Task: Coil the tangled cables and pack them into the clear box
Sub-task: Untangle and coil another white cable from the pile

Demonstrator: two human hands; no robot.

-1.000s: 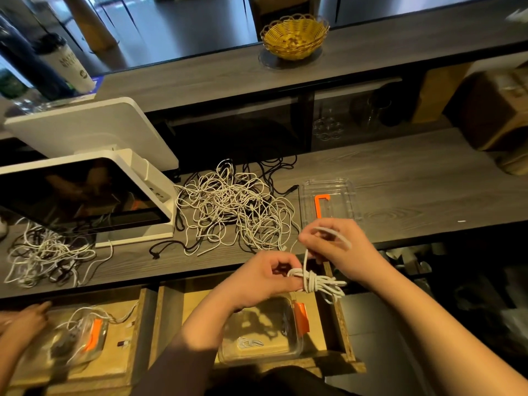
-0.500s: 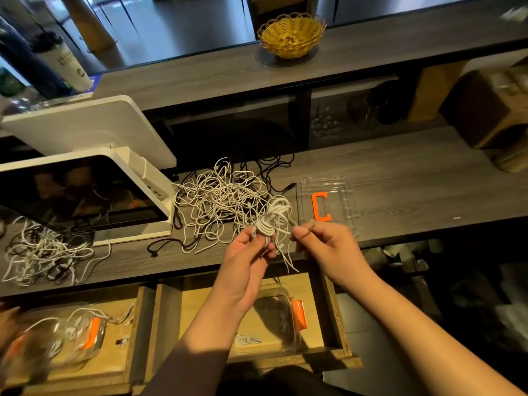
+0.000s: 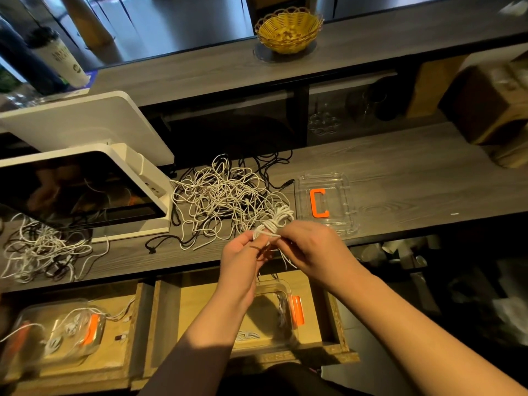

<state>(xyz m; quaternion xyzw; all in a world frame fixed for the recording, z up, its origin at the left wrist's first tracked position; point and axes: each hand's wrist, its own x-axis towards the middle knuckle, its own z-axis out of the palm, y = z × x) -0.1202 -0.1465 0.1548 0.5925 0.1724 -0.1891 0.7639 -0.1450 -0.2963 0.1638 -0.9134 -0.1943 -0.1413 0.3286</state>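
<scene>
Cable bundle, white and half-wrapped, sits pinched between both hands, left and right, just over the bench's near edge; fingers hide its middle. Clear box below is mostly blocked by the left forearm.

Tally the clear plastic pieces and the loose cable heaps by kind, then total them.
Clear boxes: 2
Clear lids: 1
Tangled cable heaps: 2
Coiled bundles in hand: 1
Total: 6
</scene>
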